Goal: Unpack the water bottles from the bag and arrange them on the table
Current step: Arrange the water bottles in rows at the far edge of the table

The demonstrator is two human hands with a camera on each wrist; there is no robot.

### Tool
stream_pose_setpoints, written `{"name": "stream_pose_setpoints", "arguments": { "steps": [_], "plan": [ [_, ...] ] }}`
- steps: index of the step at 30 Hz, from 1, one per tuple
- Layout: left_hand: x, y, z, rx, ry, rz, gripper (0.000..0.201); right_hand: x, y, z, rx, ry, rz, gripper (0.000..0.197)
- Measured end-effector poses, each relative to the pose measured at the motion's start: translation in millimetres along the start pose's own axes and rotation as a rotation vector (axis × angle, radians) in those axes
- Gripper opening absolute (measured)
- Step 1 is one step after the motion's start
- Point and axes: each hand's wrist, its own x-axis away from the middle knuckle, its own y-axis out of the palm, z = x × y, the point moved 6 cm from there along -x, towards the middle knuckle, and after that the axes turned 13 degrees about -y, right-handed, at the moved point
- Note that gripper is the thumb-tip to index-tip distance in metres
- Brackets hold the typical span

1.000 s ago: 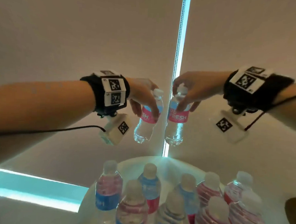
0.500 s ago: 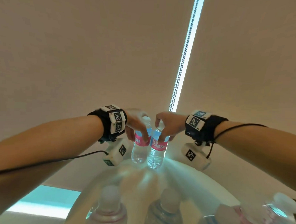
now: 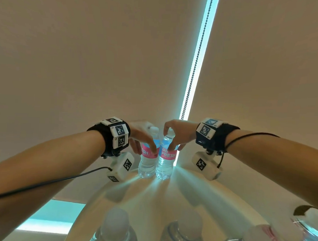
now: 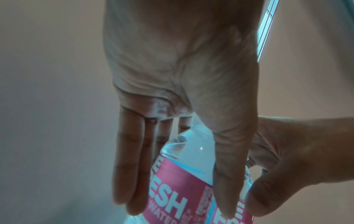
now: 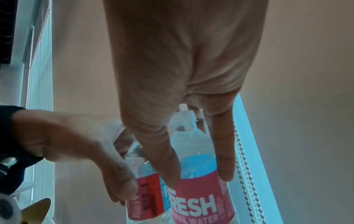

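Two clear water bottles with pink-and-blue labels stand side by side, upright, at the far edge of the round white table (image 3: 215, 198). My left hand (image 3: 145, 148) grips the left bottle (image 3: 148, 161) from above, fingers and thumb on either side of its label. My right hand (image 3: 173, 140) holds the right bottle (image 3: 165, 163) the same way near its shoulder. In the left wrist view the thumb and fingers lie along the left bottle (image 4: 184, 153). In the right wrist view the thumb and a finger bracket the right bottle (image 5: 195, 204). No bag is in view.
Several more capped bottles (image 3: 114, 228) stand blurred along the table's near side, from left to right (image 3: 276, 238). Behind the table hang beige roller blinds with a bead chain (image 3: 194, 67) in the bright gap. A dark object (image 3: 301, 209) sits at the right edge.
Both hands carried their bottles down and away from me, from mid-air to the table's far edge, where the bottles now stand touching each other. The near bottles slid lower in view.
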Motion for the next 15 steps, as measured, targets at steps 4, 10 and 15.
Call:
{"name": "stream_pose_setpoints", "arguments": {
  "steps": [4, 10, 15],
  "plan": [
    [-4, 6, -1, -0.025, -0.005, -0.023, 0.050, -2, 1, 4, 0.001, 0.000, -0.002, 0.050],
    [1, 1, -2, -0.022, 0.004, -0.004, 0.065, 10, -13, 1, 0.052, -0.045, 0.032, 0.081],
    [33, -41, 4, 0.027, 0.039, 0.194, 0.096, 58, -55, -4, 0.158, -0.052, 0.103, 0.061]
  ]
}}
